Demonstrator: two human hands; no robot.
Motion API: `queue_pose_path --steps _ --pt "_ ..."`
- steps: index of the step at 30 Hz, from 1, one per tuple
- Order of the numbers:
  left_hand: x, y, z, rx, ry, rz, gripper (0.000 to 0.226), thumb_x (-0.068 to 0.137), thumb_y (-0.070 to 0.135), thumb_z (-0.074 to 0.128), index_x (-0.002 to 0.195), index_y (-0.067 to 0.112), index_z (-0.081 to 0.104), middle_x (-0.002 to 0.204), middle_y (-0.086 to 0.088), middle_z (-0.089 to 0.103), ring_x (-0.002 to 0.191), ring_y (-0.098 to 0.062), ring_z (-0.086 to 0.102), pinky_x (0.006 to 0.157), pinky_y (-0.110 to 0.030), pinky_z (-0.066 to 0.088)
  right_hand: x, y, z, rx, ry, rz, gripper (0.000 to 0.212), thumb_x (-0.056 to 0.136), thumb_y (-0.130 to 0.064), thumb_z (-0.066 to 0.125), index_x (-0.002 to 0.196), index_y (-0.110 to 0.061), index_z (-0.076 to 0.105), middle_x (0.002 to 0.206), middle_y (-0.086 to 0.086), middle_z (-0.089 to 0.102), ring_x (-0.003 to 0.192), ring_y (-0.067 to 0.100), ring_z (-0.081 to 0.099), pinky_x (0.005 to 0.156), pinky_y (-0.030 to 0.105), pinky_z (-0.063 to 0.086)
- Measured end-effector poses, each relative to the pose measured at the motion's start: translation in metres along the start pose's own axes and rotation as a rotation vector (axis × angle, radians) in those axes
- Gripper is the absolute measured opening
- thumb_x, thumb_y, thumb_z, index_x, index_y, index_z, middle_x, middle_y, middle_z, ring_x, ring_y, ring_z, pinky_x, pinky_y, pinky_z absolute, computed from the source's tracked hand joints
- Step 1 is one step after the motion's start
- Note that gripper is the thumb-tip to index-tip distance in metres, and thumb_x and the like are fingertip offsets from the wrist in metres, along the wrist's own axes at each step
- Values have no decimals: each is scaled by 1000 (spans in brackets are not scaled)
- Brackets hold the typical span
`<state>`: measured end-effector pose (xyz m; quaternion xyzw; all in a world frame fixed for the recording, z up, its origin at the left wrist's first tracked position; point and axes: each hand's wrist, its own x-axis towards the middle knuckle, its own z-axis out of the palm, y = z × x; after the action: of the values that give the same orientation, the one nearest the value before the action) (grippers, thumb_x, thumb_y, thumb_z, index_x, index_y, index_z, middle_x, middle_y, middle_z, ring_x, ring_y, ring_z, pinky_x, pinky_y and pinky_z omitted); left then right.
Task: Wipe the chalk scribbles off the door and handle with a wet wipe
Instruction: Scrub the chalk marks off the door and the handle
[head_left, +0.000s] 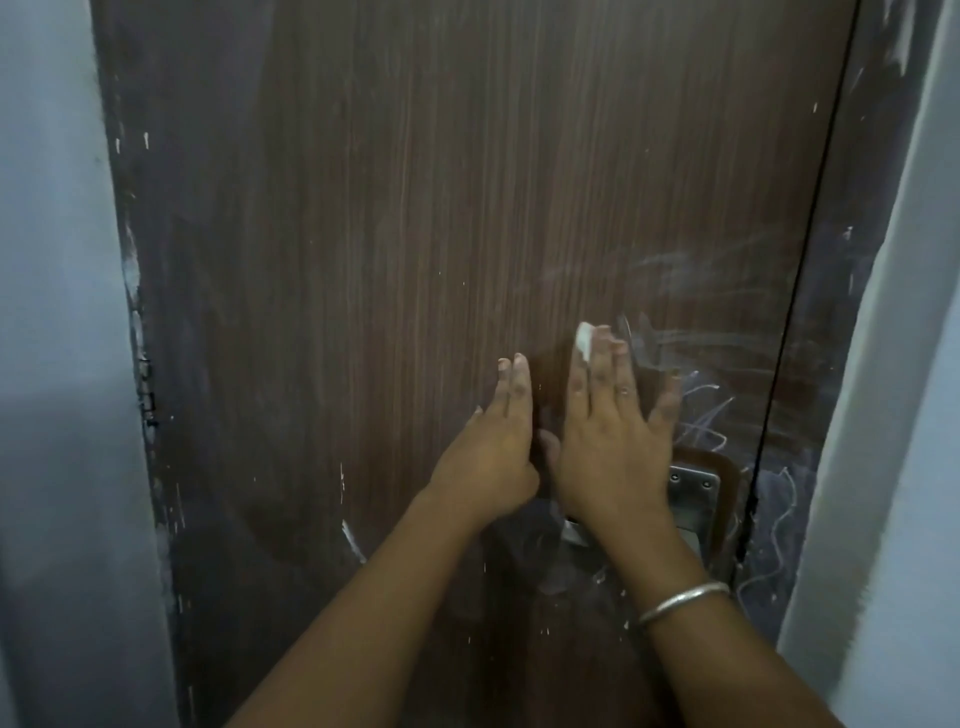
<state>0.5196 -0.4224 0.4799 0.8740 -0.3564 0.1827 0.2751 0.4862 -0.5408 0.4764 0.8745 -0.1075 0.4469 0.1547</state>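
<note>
Hands (488, 457) (608, 447) flat on woodgrain door (415, 208)

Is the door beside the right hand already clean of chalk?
No, white chalk scribbles show on the door just right of the right hand.

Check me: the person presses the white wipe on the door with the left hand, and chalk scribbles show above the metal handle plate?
Wrong hand. The head view shows the wipe under the fingers of the right hand; the left hand lies bare on the door. The scribbles do show above the handle plate.
</note>
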Motion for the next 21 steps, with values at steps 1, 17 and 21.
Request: queue_pose_path --steps 1,17,21 --pt "0 1 -1 34 -23 -8 104 79 3 55 140 24 -28 154 -10 -21 143 -28 11 116 -45 15 -3 3 0 10 10 50 91 84 -54 46 146 -7 0 154 13 -13 142 24 -13 105 58 -21" --pt "7 30 12 335 15 -35 84 85 20 52 147 22 -4 153 0 -26 141 -33 -14 112 -56 9 -18 18 6 39 -58 -55 100 77 -52 54 142 -8 -8 150 12 -24 141 24 -17 107 60 -15" --pt "9 35 15 342 13 -27 80 87 18 48 147 14 -5 154 2 -23 142 -30 -11 113 -53 8 -10 31 1 29 7 28 96 81 -58 48 145 -9 -6 152 11 -19 140 21 -14 104 60 -19"
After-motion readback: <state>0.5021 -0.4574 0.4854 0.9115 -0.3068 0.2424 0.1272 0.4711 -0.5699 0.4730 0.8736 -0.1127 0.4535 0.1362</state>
